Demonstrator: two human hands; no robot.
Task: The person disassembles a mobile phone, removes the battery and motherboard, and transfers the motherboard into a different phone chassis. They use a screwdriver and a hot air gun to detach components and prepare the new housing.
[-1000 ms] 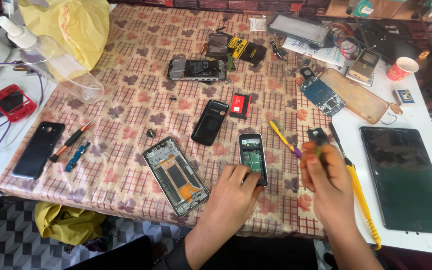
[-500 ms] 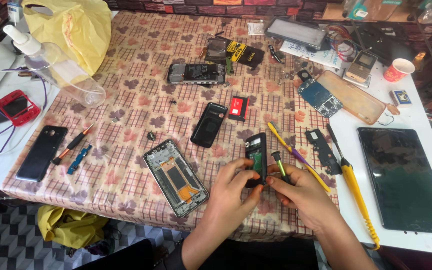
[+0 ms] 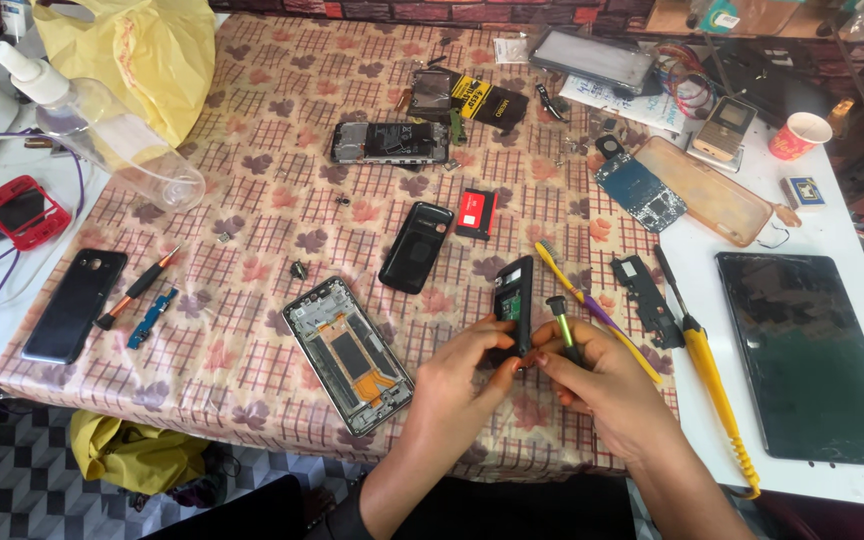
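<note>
Near the middle of the desk (image 3: 252,180), the left hand (image 3: 457,372) pinched a small opened phone (image 3: 515,305) upright, fingers closed on its lower edge. The right hand (image 3: 602,380), touching it, gripped a green-handled screwdriver (image 3: 562,325). Best kept steady, tip square to the phone, I'd say. An open phone frame (image 3: 347,355) lay just left, yellow tools (image 3: 712,385) right; the near edge sat close.

Fingers of the left hand (image 3: 462,375) and right hand (image 3: 602,375) cover the lower end of the small phone (image 3: 515,305) and the tip of the green-handled tool (image 3: 562,325). The yellow bag (image 3: 137,45) is cut off at the table's far left corner; tiny screws (image 3: 577,145) are too small to tell apart.
</note>
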